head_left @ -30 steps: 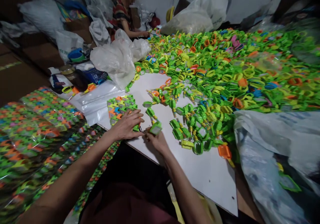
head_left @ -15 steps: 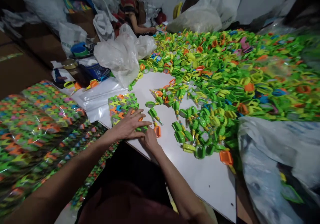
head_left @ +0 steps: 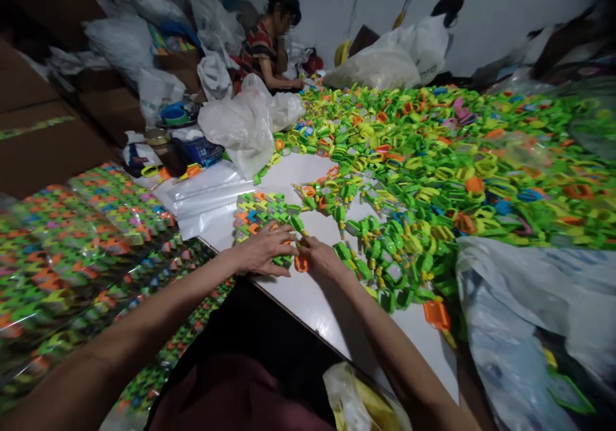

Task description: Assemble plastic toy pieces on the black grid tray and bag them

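Note:
My left hand lies spread over the near part of a tight block of small green, orange and blue plastic pieces on the white board. Close beside it, my right hand has its fingers bent together at an orange piece; whether they grip it or a green piece just above is too small to tell. Loose green pieces with thin clear and yellow parts lie to the right of my hands.
A large heap of bright pieces spreads behind. Plastic bags and clear sheets lie at left, beside bagged packs. A person sits at the back. Another bag is at right.
The view has tilted up. My right hand has moved from beside my left fingertips to the right, onto the orange piece. My left hand stays spread on the block.

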Demonstrator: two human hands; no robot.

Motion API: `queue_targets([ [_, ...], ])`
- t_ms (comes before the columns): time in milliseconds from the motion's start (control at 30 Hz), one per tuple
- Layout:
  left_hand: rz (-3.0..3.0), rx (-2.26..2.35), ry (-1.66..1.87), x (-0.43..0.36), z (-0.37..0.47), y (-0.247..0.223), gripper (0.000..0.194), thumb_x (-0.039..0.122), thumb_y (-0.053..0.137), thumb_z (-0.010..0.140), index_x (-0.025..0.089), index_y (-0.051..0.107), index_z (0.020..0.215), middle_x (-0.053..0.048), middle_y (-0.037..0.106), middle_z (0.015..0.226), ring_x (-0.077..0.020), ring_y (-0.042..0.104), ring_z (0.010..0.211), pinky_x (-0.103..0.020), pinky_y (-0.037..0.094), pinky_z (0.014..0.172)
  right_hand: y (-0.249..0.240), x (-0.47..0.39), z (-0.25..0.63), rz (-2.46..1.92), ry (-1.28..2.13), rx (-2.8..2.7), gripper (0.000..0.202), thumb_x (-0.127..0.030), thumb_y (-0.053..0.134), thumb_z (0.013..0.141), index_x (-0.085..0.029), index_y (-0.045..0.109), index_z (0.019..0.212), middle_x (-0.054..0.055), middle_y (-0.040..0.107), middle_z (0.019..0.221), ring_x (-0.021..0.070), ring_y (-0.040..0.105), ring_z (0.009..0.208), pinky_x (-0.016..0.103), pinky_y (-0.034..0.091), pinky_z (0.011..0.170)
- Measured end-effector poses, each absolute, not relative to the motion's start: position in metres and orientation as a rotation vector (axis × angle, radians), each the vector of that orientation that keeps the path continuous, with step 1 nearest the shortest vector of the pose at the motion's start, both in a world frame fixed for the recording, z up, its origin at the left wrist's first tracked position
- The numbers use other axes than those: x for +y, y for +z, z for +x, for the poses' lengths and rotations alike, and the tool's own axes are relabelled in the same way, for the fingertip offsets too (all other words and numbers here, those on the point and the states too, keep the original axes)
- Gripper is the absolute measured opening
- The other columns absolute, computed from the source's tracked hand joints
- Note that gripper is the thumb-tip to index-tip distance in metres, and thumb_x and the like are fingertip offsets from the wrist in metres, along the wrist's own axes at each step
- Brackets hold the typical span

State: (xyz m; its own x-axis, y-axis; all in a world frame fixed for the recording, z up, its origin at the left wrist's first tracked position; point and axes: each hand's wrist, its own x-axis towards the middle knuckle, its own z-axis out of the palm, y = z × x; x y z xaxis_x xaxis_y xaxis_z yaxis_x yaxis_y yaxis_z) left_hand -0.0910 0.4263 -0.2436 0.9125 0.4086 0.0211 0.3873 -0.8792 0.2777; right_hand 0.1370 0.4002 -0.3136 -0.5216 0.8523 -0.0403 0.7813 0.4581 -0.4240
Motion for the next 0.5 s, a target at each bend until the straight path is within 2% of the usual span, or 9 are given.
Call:
queue_targets([
  [100,2.817,0.676,0.181,0.437,-0.086,-0.249,0.041,0.051,0.06,0.088,0.024,0.063,0.118,-0.013,0.06,0.124,-0.0331,0.043,0.131,-0.05,0.026,0.108,-0.324,0.38,0.148,-1.393,0.611,-2.48,0.027,-0.009,0.05,0.087,-0.02,0.068,0.105,0.01,0.062,0.111,0.0198,0.057,0.101,0.027,0.045,0.083],
  [200,2.807,0.778,0.253,0.452,-0.074,-0.257,0.039,0.052,0.058,0.089,0.024,0.064,0.115,-0.012,0.062,0.12,-0.0323,0.044,0.128,-0.05,0.029,0.105,-0.325,0.345,0.152,-1.434,0.743,-2.147,0.022,-0.018,0.047,0.088,-0.018,0.064,0.101,0.01,0.063,0.1,0.0193,0.058,0.087,0.028,0.045,0.073],
  [333,2.805,0.857,0.24,0.467,-0.06,-0.262,0.041,0.052,0.055,0.09,0.022,0.066,0.116,-0.013,0.063,0.11,-0.0308,0.051,0.117,-0.049,0.034,0.099,-0.322,0.318,0.108,-1.395,0.972,-1.569,0.016,-0.025,0.045,0.084,-0.018,0.059,0.088,0.005,0.062,0.083,0.0164,0.055,0.074,0.027,0.045,0.068],
  [400,2.818,0.857,0.249,0.469,-0.058,-0.264,0.041,0.052,0.056,0.09,0.022,0.065,0.117,-0.013,0.063,0.112,-0.0311,0.049,0.119,-0.048,0.035,0.098,-0.325,0.319,0.082,-1.375,1.066,-1.46,0.014,-0.029,0.047,0.082,-0.018,0.056,0.08,0.002,0.059,0.076,0.0149,0.052,0.068,0.026,0.043,0.065],
  [500,2.81,0.826,0.302,0.466,-0.06,-0.269,0.04,0.049,0.057,0.09,0.022,0.064,0.118,-0.013,0.062,0.117,-0.0314,0.045,0.126,-0.048,0.034,0.102,-0.334,0.331,0.082,-1.433,1.136,-1.326,0.026,-0.043,0.056,0.08,-0.017,0.058,0.084,0.001,0.058,0.07,0.0147,0.05,0.064,0.025,0.042,0.058],
])
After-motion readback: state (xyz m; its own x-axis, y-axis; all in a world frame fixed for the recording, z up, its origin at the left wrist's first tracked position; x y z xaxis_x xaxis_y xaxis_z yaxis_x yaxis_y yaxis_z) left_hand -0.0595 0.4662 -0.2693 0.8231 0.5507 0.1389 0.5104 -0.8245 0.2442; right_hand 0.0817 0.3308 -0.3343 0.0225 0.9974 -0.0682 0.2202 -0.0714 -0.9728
